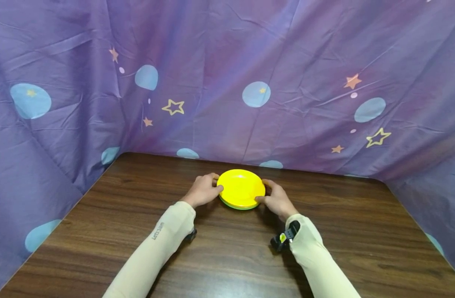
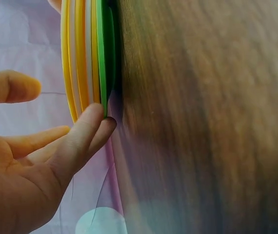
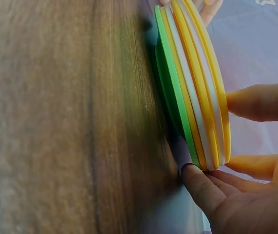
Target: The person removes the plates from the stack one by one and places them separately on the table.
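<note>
A stack of round plates (image 1: 240,188) lies toward the back middle of the wooden table, a yellow plate on top. From the side, yellow and white rims (image 2: 83,53) alternate above a green bottom plate (image 3: 170,83). On the stack's left is my left hand (image 1: 205,189); its extended fingers touch the rims low down, while the thumb (image 2: 19,87) stands apart from them in the left wrist view. My right hand (image 1: 277,200) holds the right side, thumb (image 3: 255,102) against the top plate's rim and fingertips at the lower edge. Whether the green plate's base touches the table is hard to tell.
The brown wood-grain table (image 1: 227,256) extends around the stack and toward me. A purple cloth (image 1: 212,62) with stars and blue spots hangs behind the table and along its sides. Black wrist devices (image 1: 285,238) sit at both cuffs.
</note>
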{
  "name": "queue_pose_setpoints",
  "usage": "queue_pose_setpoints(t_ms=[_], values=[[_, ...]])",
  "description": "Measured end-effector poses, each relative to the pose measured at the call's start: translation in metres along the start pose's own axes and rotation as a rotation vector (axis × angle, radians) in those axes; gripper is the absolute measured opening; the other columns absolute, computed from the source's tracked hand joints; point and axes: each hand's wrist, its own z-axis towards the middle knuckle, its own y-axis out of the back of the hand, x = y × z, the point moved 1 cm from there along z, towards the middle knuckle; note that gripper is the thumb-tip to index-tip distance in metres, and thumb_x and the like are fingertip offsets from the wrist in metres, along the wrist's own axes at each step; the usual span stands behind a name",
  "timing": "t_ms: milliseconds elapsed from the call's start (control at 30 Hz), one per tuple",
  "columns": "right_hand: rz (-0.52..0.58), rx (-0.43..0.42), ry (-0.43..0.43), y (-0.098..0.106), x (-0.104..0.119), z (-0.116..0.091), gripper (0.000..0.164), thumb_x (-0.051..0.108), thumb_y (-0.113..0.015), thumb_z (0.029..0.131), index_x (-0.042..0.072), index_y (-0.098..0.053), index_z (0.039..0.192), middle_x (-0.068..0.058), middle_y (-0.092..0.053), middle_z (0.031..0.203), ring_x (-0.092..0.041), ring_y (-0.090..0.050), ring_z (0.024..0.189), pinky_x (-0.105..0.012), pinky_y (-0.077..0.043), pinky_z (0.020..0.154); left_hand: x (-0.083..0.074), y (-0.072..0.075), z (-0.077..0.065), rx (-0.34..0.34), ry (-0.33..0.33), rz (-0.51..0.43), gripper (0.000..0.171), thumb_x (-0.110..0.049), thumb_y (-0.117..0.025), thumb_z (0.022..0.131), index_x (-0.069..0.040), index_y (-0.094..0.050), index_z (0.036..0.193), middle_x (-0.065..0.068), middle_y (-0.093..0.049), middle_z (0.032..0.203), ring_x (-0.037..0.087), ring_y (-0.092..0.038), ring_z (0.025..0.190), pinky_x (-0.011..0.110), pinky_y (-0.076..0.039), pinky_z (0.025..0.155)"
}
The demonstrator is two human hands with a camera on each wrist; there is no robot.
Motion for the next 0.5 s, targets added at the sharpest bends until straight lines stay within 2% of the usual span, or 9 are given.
queue_pose_setpoints(t_ms=[500], values=[[-0.021,-0.015,-0.003,-0.0023,0.0009,0.0025,0.076,0.004,-0.068,0.084,-0.006,-0.035,0.151,-0.029,-0.042,0.153,-0.039,-0.046,0.138,-0.049,-0.039,0.116,0.0006,-0.0027,0.0023,-0.026,-0.035,0.022,0.052,-0.019,-0.062,0.095,0.002,-0.052,0.141,0.021,-0.067,0.130,0.030,-0.064,0.120,0.039,-0.054,0.099]])
